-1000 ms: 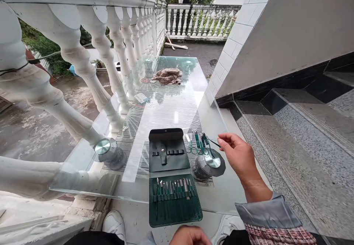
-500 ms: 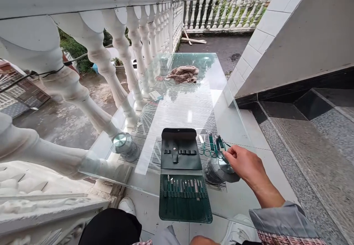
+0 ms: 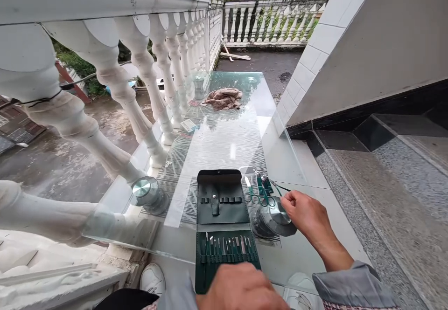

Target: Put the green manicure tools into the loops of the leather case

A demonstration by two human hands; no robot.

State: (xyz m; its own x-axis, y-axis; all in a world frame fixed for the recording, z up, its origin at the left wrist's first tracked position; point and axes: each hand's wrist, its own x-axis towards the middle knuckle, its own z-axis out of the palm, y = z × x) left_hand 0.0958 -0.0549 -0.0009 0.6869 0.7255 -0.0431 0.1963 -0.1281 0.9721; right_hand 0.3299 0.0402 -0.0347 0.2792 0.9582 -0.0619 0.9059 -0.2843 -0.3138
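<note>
Railing: runs from near left to far left, so close to the table that the glass seems tucked against it, perhaps to save walking room.
Card: flat on the far left side, well apart from the hands.
Cloth: bunched at the far end, probably to keep it out of the way.
Case: spread open, near panel toward the wearer, likely so its row of tools can be reached; its near end appears to pass the table's near edge.
Left hand: over the case's near end, perhaps steadying it; fingers curled under, so I cannot tell whether it grips anything.
Scissors: just right of the far panel, rings toward the wearer (handy for lifting).
Clippers: beside the scissors, grouped with them, presumably to keep the loose pieces together.
Nippers: at the right end of that group, handles angled toward the right hand.
Right hand: thumb and forefinger pinched on a handle end of the nippers, a light hold that suits something so slim.
Stairs: rise on the right, beyond the table.
</note>
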